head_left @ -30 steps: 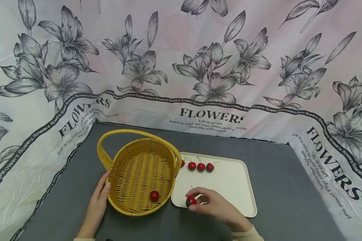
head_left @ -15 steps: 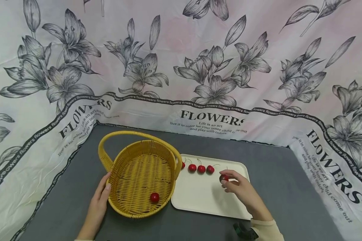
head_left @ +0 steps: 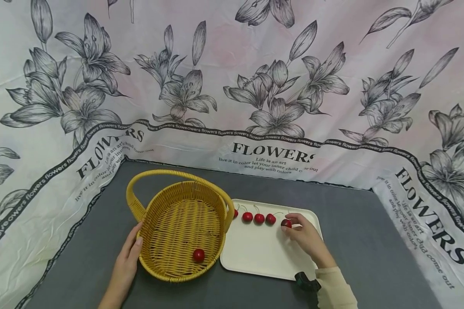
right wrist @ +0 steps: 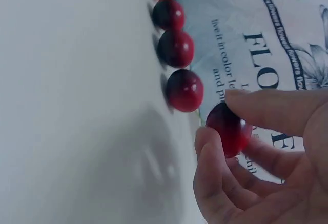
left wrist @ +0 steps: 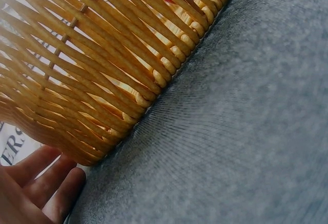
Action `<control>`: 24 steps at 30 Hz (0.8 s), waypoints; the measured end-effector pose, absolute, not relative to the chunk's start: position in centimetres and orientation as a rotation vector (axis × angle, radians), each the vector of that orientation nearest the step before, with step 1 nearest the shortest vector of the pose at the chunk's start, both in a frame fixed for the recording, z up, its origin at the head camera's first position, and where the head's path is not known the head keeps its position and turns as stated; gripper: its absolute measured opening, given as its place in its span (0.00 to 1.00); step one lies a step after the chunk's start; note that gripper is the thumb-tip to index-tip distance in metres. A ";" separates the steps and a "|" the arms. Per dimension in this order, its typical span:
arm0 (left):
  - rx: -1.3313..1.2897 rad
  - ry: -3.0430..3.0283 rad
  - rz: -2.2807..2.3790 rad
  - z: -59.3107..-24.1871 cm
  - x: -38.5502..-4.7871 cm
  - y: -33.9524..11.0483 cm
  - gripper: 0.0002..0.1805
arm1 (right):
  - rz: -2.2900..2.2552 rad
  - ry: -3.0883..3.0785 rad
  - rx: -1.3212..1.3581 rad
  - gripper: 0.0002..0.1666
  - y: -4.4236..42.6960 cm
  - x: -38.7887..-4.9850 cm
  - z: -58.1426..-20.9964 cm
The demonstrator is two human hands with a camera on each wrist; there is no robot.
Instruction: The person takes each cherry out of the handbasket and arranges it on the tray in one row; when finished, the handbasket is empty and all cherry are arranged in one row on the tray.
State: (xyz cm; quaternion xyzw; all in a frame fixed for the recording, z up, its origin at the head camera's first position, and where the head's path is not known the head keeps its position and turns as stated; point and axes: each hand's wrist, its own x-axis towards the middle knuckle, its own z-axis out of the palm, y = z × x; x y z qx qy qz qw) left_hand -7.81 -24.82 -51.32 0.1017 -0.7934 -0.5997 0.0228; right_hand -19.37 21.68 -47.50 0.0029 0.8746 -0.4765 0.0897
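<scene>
In my right hand (head_left: pixel 308 240) a dark red cherry (head_left: pixel 286 223) is pinched between thumb and fingers, over the far right part of the cream tray (head_left: pixel 255 253). The right wrist view shows this cherry close to a row of several others (right wrist: pixel 185 90). My left hand (head_left: pixel 124 262) rests against the left outer side of a yellow woven basket (head_left: pixel 178 227). Its fingers (left wrist: pixel 64 183) look relaxed and touch the basket's wall. One red cherry (head_left: pixel 198 255) lies inside the basket near the front.
The basket's arched handle (head_left: pixel 178 172) rises above its rim, and its right end overlaps the tray's left edge. Grey cloth (head_left: pixel 355 240) covers the table. A flower-printed curtain (head_left: pixel 216 86) encloses the back and sides. A dark band (head_left: pixel 307 282) sits at the right wrist.
My right hand has carried the cherry from the tray's front left to its far right, near the end of the row. The left hand and basket have stayed in place.
</scene>
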 end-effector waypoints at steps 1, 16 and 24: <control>0.317 -2.458 -1.859 -51.3 -7.8 -24.8 0.29 | -1.400 2.619 0.006 0.25 21.6 -19.6 -47.7; 0.325 -2.465 -1.844 -51.1 -7.7 -24.8 0.30 | -1.200 2.769 -0.062 0.23 21.1 -21.8 -49.0; 0.301 -2.453 -1.838 -51.1 -7.6 -24.7 0.29 | -1.194 2.800 -0.088 0.23 21.3 -22.1 -50.0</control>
